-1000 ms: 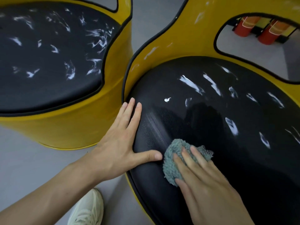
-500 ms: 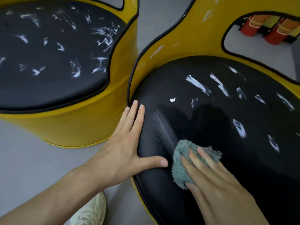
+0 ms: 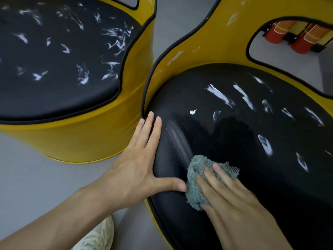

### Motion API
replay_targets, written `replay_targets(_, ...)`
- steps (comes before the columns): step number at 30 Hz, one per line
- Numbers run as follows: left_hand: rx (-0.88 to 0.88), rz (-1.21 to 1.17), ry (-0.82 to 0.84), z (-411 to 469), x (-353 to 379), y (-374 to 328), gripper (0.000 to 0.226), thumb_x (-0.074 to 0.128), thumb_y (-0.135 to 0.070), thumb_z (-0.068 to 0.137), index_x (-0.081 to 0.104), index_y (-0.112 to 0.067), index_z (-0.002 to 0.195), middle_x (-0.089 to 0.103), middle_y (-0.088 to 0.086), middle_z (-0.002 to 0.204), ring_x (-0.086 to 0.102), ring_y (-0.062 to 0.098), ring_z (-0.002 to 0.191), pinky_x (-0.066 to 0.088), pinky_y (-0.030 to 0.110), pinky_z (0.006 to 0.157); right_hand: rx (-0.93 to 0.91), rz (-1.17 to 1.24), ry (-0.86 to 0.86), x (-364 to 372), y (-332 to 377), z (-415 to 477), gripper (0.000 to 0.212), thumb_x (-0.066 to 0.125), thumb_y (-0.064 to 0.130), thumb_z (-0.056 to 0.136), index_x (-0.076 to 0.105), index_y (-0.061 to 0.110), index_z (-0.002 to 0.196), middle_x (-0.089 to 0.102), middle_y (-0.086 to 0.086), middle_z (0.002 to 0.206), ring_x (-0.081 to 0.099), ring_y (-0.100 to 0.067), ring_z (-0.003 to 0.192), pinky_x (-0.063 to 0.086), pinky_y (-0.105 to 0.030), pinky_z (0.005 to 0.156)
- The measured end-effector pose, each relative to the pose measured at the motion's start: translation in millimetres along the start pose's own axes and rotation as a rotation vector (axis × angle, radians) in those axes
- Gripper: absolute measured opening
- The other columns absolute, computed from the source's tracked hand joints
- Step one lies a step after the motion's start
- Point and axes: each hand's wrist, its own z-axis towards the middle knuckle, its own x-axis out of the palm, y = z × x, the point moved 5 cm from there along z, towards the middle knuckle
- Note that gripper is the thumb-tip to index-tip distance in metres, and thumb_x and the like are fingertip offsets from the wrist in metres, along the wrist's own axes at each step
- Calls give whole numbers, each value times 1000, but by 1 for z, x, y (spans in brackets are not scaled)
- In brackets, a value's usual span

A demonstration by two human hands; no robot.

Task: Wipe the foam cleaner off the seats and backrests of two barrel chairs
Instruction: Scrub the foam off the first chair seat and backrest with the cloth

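Fingers [image 3: 216, 175] of right hand [image 3: 237, 204] straight, pressing cloth [image 3: 195, 179] onto seat [image 3: 234, 141]; left hand [image 3: 137, 168] splayed flat.

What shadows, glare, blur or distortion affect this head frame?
Head view: a dark shadow lies on the near seat above the cloth; a pale sheen runs along its edge beside the left hand; wide-angle distortion bows the rim of the far chair; foam streaks are sharp, the right hand slightly soft.

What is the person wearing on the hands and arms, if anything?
Nothing visible: left hand and right hand are ungloved, with no rings or watch. The left forearm is sleeveless to the frame edge. A pale shoe shows below it.
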Motion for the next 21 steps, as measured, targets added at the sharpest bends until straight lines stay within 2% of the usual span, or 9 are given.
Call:
replay_targets(2,1,5,5,0,0,0,142,45,-103,51,-35,-38,149,-50,-31,146,-41,-7,139,-8,25,118,19,5,-29,3,-1,14,55,15,38,110,55,14,140,57,-3,144,44,-23,141,39,-40,107)
replay_targets(5,4,-24,0,-1,-1,0,141,47,-101,53,-32,-38,151,-47,-32,148,-38,-7,141,-6,25,120,73,-6,-70,8,2,75,53,30,35,102,59,11,138,58,-6,143,47,-26,140,47,-44,108)
replay_targets(8,9,-71,-20,-1,-1,1,143,50,-100,55,-33,-33,152,-43,-32,151,-34,-8,143,-5,26,123,120,-5,-72,12,1,131,58,27,35,97,58,10,139,58,-9,143,48,-29,138,44,-46,110)
replay_targets(10,7,-67,-26,0,0,2,144,51,-99,56,-34,-32,151,-42,-32,152,-33,-8,144,-5,24,123,142,-8,-72,12,2,125,57,28,35,97,60,11,138,59,-8,142,49,-27,137,45,-45,110)
replay_targets(13,5,-52,-30,-1,-1,0,146,52,-99,53,-35,-32,150,-44,-32,151,-34,-8,143,-6,22,122,126,30,-40,7,13,63,50,33,35,99,62,16,136,59,-1,142,48,-20,139,43,-37,110)
replay_targets(16,7,-42,-16,-1,-2,-1,146,46,-104,50,-36,-34,149,-46,-32,149,-35,-8,142,-5,24,121,89,64,-42,3,16,15,57,19,38,109,67,18,131,60,2,141,49,-19,137,37,-38,105)
replay_targets(18,11,-46,-22,-1,-3,-1,143,42,-105,53,-36,-34,149,-45,-33,149,-35,-9,142,-5,23,121,83,53,-62,1,14,19,59,17,38,109,68,18,130,61,2,140,51,-20,136,37,-38,104)
replay_targets(21,9,-90,-47,-2,-3,0,131,35,-104,60,-28,-36,153,-41,-35,151,-32,-10,143,-5,22,121,89,30,-85,7,12,62,49,33,35,100,64,15,134,61,-3,140,50,-23,137,40,-39,110)
